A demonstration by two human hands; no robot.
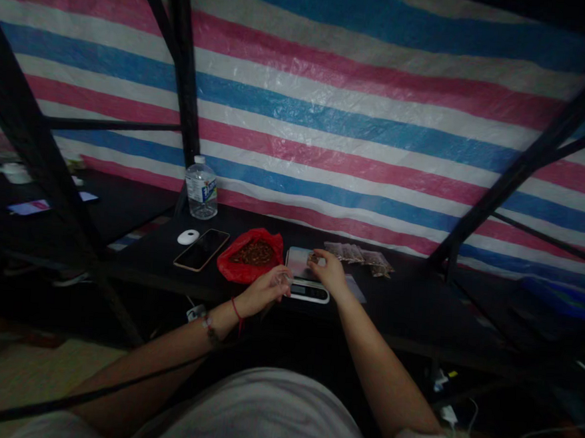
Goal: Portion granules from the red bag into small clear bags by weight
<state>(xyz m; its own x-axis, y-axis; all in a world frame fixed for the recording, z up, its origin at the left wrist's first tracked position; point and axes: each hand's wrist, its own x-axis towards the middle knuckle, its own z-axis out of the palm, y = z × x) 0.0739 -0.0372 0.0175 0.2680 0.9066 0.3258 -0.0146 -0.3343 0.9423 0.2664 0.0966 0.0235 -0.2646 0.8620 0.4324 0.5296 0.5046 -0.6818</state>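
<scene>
A white kitchen scale [309, 290] with a pale weighing plate lies in front of me at the table's near edge. Over the plate, my right hand [329, 273] pinches a small clear bag of brown pieces [313, 258]. My left hand [270, 285] is at the scale's front left corner, its fingers curled together; what they hold, if anything, is unclear. Left of the scale sits an open red plastic bag [226, 266] with a heap of brown dried pieces [254, 252] inside. Several filled clear packets [353, 252] lie in a row beyond my right hand.
A phone [202, 250], a round white object [188, 237] and a clear bottle [202, 189] stand or lie left of the red bag. Flat clear plastic [355, 288] lies by my right wrist. Dark metal posts [184, 85] frame the black table; striped sheeting [329, 128] hangs behind.
</scene>
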